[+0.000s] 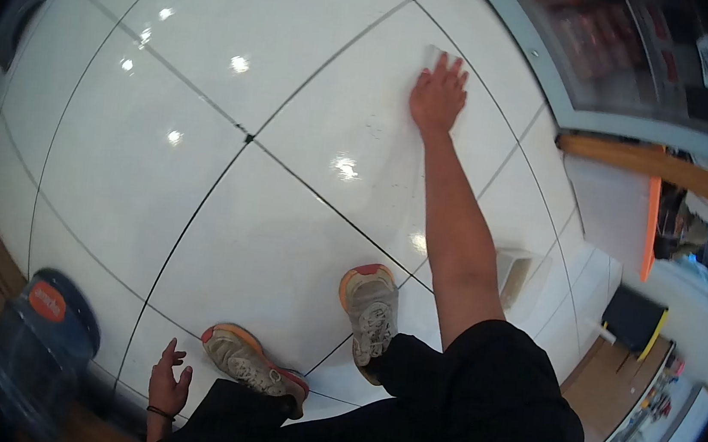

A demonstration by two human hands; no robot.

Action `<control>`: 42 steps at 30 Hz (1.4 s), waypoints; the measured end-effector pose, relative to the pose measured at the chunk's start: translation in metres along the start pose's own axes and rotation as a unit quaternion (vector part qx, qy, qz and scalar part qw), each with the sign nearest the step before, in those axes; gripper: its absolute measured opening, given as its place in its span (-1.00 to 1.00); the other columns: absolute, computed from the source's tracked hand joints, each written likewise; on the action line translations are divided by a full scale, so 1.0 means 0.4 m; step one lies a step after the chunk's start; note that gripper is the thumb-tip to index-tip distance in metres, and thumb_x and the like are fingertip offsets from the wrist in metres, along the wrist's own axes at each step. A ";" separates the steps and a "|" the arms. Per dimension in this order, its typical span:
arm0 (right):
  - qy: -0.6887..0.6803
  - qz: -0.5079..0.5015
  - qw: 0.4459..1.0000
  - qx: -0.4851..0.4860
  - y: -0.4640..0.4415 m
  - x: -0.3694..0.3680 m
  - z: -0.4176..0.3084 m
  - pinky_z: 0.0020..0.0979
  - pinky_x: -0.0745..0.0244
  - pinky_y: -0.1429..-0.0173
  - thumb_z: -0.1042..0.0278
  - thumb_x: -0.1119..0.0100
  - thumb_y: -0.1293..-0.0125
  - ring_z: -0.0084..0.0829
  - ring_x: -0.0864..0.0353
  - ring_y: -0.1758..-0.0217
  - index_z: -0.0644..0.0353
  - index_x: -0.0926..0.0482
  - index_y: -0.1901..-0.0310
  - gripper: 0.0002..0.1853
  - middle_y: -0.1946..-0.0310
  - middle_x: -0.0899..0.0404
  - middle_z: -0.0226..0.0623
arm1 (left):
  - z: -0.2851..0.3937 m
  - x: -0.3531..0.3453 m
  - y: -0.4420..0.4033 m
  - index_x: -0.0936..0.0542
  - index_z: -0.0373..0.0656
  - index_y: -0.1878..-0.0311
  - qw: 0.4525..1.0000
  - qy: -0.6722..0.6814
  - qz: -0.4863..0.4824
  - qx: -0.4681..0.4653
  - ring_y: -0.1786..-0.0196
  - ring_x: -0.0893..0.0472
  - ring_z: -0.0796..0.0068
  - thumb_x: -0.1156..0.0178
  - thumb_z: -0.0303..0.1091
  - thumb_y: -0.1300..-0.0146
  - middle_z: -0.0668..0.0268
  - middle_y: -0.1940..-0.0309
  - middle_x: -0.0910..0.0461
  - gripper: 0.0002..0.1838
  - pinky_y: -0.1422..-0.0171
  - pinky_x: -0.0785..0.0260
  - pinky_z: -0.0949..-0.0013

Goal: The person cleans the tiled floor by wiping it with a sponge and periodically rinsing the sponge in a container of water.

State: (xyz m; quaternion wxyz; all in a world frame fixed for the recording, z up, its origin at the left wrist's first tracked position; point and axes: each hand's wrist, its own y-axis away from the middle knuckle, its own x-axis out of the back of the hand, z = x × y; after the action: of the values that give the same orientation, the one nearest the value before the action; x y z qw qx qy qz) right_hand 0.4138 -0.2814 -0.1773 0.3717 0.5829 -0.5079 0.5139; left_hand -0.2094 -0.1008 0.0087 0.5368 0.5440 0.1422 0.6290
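Observation:
My right hand (438, 99) reaches far forward over the white tiled floor (304, 207), its fingers spread and pressing down. Under its fingertips lies something thin and pale (434, 55), mostly hidden and hard to make out against the tile. Low at the left, my left hand (170, 381) hangs beside my leg with its fingers apart and nothing in it; a dark band circles the wrist. Between the hands are my two shoes, the left one (249, 361) and the right one (372, 309), standing on the tiles.
A large blue water bottle (43, 344) stands at the lower left. At the upper right is a glass-fronted cabinet (551, 69). A small white box-like container (510, 276) sits right of my forearm. Further right are an orange-edged panel (614, 205) and a black-and-yellow object (634, 321).

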 end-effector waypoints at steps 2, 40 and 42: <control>-0.010 0.012 0.995 0.094 0.031 -0.023 -0.158 0.10 0.10 -0.55 0.07 0.16 -0.46 -0.04 0.10 -0.60 0.02 -0.15 -0.47 -0.41 -0.54 0.03 -0.14 | -0.016 -0.009 0.021 -0.19 -0.18 -0.46 0.999 0.033 0.009 0.026 -0.06 -0.60 0.13 -0.21 -0.41 -0.23 0.07 -0.06 -0.60 -0.28 -0.16 -0.39 0.12; -0.034 -0.119 0.925 0.359 0.309 -0.018 -0.453 0.12 0.14 -0.56 0.01 0.15 -0.46 -0.21 0.10 -0.62 -0.14 -0.08 -0.50 -0.39 -0.56 0.07 -0.31 | -0.065 -0.111 0.110 -0.33 -0.17 -0.38 0.966 0.233 0.101 0.042 -0.02 -0.64 0.29 -0.16 -0.44 -0.30 0.11 -0.03 -0.62 -0.44 -0.17 -0.45 0.24; -0.016 -0.100 0.957 0.272 0.229 -0.009 -0.308 0.13 0.13 -0.55 0.00 0.16 -0.47 -0.19 0.12 -0.62 -0.15 -0.03 -0.52 -0.37 -0.57 0.10 -0.29 | -0.045 -0.079 0.062 -0.34 -0.17 -0.38 0.973 0.212 0.085 0.021 -0.03 -0.63 0.28 -0.15 -0.46 -0.29 0.10 -0.03 -0.62 -0.44 -0.18 -0.44 0.24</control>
State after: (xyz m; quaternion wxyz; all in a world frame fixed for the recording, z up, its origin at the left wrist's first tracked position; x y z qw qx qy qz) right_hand 0.2972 -0.1822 -0.1648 0.2408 0.7174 -0.2944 0.5837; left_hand -0.2427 -0.1294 0.0043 0.4271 0.4196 0.2192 0.7704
